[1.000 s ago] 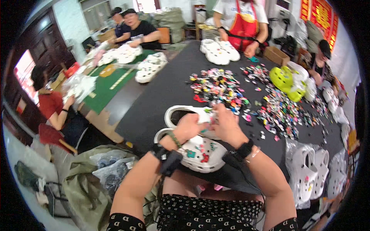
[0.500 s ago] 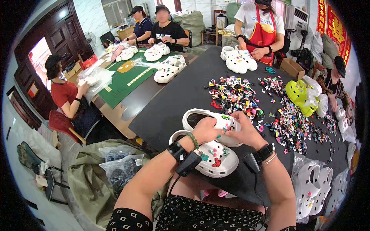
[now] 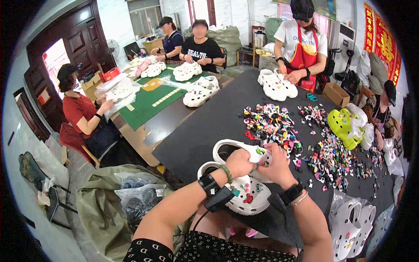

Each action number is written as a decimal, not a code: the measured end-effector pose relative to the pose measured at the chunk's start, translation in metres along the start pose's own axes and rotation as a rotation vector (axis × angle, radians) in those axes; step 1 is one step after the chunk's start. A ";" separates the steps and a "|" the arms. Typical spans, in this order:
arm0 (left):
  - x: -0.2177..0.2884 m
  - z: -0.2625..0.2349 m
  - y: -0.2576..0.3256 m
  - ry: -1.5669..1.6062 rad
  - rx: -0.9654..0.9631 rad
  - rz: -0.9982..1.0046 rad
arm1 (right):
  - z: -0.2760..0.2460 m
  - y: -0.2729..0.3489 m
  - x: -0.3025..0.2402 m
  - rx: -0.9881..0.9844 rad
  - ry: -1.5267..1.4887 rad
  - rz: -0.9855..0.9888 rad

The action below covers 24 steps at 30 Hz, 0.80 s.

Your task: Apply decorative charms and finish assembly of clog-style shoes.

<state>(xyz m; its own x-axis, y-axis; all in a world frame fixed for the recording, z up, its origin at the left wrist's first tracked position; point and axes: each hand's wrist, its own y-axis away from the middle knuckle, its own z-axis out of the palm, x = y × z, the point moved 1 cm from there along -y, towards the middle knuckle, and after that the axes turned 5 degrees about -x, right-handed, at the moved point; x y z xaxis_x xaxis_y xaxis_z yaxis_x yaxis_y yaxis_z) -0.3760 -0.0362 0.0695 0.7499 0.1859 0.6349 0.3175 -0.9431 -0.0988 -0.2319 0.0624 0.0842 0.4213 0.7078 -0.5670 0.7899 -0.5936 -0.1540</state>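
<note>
Two white clogs lie side by side on the black table before me. The nearer clog (image 3: 251,203) has colourful charms, one of them red, in its upper. Both my hands are on the farther clog (image 3: 230,145), which also bears a few charms. My left hand (image 3: 238,164) is closed at its near side, most fingers hidden behind the back of the hand. My right hand (image 3: 276,165) bends round its toe, with the thumb close to the left fingertips. Whatever small piece may lie between the fingertips is hidden.
Heaps of loose charms (image 3: 273,124) spread over the black table (image 3: 192,131). Lime-green clogs (image 3: 343,126) stand at the right, bagged white clogs (image 3: 348,227) near the right edge. Across the table a person in a red apron (image 3: 304,54) handles white clogs (image 3: 277,85). Others work at a green mat (image 3: 142,109).
The view has tilted, so the scene sits lower and slightly right. My right fingers have bent more over the clog's toe. Both hands stay on the farther clog.
</note>
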 end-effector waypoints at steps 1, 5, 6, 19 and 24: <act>0.003 -0.002 0.001 0.011 -0.008 -0.026 | 0.000 0.000 -0.001 0.003 0.011 0.005; -0.001 0.002 0.003 0.019 0.011 -0.020 | 0.002 0.002 -0.005 0.028 0.043 0.008; -0.003 0.003 0.002 0.007 0.012 -0.003 | 0.003 0.002 -0.005 0.035 0.056 0.005; 0.004 0.000 0.008 0.013 -0.016 -0.030 | -0.001 0.005 -0.007 0.017 0.048 0.021; 0.006 0.007 0.007 -0.076 0.066 -0.021 | 0.005 0.005 -0.010 0.094 0.118 0.028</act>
<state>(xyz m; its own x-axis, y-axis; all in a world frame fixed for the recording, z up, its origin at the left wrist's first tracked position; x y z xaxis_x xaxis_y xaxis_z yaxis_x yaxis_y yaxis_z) -0.3653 -0.0401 0.0673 0.7835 0.2281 0.5780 0.3695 -0.9189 -0.1383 -0.2340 0.0501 0.0852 0.4963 0.7273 -0.4740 0.7345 -0.6428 -0.2173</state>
